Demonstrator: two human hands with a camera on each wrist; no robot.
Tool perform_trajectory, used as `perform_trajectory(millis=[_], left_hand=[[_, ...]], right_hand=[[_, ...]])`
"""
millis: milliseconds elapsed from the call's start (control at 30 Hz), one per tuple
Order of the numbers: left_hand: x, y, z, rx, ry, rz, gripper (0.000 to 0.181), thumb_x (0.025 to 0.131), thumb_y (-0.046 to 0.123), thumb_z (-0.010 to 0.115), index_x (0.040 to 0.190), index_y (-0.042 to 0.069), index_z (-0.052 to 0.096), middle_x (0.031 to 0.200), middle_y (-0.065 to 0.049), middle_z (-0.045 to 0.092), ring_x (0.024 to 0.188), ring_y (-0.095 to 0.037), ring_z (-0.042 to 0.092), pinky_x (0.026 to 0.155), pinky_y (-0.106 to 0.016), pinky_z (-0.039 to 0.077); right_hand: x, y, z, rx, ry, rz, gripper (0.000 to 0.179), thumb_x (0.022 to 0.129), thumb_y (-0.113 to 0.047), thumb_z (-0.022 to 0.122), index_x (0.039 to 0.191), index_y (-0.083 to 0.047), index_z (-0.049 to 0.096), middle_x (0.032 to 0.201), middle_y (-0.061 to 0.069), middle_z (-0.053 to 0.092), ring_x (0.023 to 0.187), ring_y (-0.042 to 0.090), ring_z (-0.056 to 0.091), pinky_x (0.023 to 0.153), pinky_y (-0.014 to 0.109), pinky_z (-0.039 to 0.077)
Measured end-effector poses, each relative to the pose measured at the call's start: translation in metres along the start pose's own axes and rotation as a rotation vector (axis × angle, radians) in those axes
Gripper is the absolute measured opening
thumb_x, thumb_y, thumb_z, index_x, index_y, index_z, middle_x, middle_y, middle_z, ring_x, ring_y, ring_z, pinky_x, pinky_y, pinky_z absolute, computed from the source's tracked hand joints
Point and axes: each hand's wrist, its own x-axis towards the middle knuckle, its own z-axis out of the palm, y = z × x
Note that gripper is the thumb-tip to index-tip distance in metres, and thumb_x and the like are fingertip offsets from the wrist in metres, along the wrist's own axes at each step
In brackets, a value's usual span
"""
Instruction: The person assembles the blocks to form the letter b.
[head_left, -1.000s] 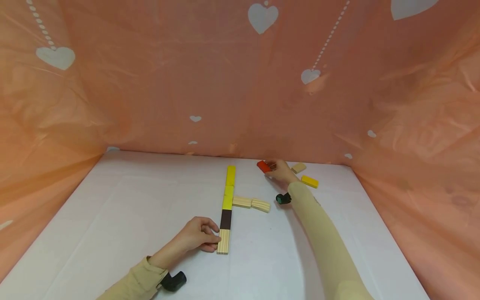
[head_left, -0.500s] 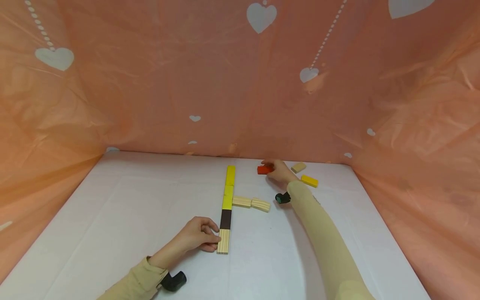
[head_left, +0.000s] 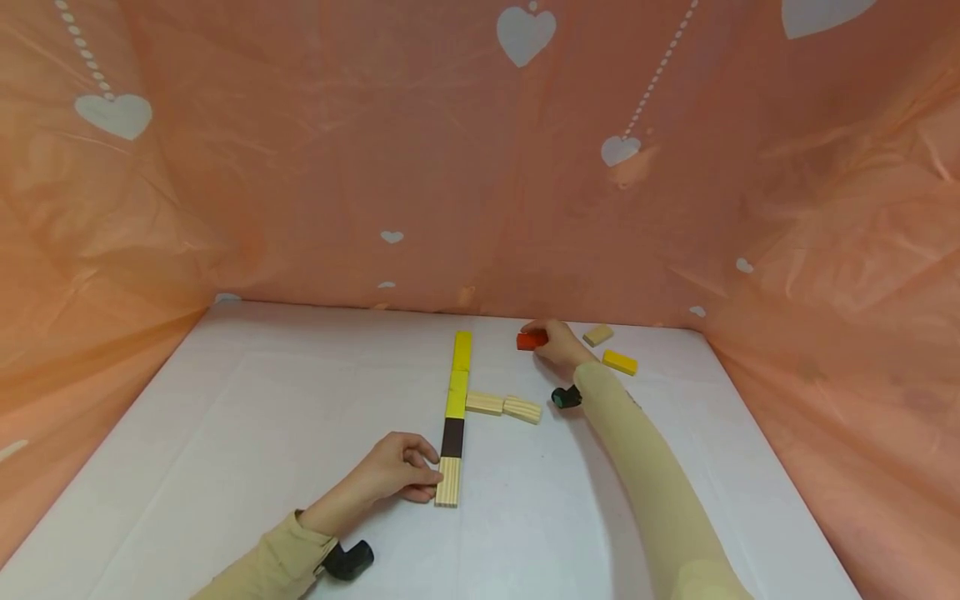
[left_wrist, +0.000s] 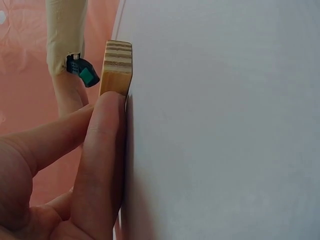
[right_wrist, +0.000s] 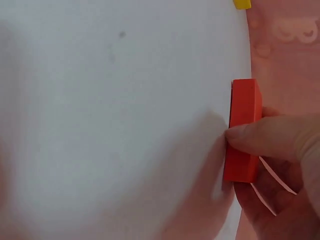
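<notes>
In the head view my right hand (head_left: 561, 346) is at the back of the table, pinching a red wooden block (head_left: 531, 341). The right wrist view shows the thumb across the face of that red block (right_wrist: 243, 100), fingers behind and below it. Nearer the front, my left hand (head_left: 401, 467) rests with relaxed fingers, its tips at the left side of a striped natural-wood block (head_left: 447, 487). That block is the near end of a straight row, followed by a dark brown block (head_left: 452, 438), a yellow block (head_left: 456, 394) and another yellow block (head_left: 462, 350).
Two plain wooden blocks, one flush (head_left: 484, 404) and one slightly turned (head_left: 522, 410), branch right from the row. Back right lie a plain block (head_left: 597, 336) and an orange-yellow block (head_left: 619, 362). A pink heart-patterned curtain (head_left: 337, 167) closes off the white table (head_left: 300, 375) behind.
My right hand has turned the red block from a slant to lying nearly left-to-right, with a small shift of its place. The left hand and the row stay as they were.
</notes>
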Motion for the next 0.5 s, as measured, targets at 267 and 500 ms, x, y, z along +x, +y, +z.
perform_trajectory(millis=[267,500], left_hand=[[0.000,0.000,-0.001,0.001,-0.009,0.009,0.026,0.081,-0.006,0.071,0.102,-0.011,0.057,0.077,-0.013,0.058,0.061,-0.019,0.066,0.059,-0.033,0.061],[0.000,0.001,-0.001,0.011,0.004,0.003,0.026,0.081,-0.006,0.071,0.101,-0.011,0.057,0.077,-0.014,0.058,0.061,-0.018,0.066,0.059,-0.033,0.061]], right_hand=[[-0.020,-0.002,-0.008,-0.051,0.046,-0.061,0.037,0.088,-0.005,0.067,0.124,-0.008,0.061,0.126,0.013,0.056,0.112,0.031,0.049,0.102,0.045,0.045],[-0.042,-0.001,-0.019,-0.054,0.091,-0.152,0.039,0.084,-0.011,0.074,0.121,-0.007,0.061,0.116,0.010,0.059,0.105,0.030,0.052,0.093,0.042,0.050]])
